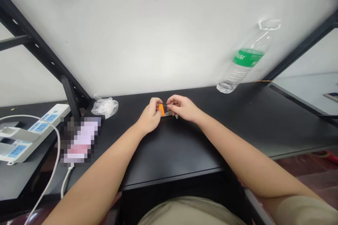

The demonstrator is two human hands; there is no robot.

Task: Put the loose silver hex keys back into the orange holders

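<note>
Both my hands meet at the far middle of the black desk (185, 147). My left hand (150, 114) is closed on a small orange piece (161, 109). My right hand (182, 107) pinches thin metal parts (170, 113) that stick out beside the orange piece; I cannot make out what they are. Both forearms reach forward over the desk.
A crumpled clear plastic bag (105, 107) lies left of my hands. A blurred phone (80, 140) with a white cable sits at the desk's left edge. White power strips (31, 132) lie further left. A clear water bottle (244, 59) with a green label stands at the back right, against the white wall.
</note>
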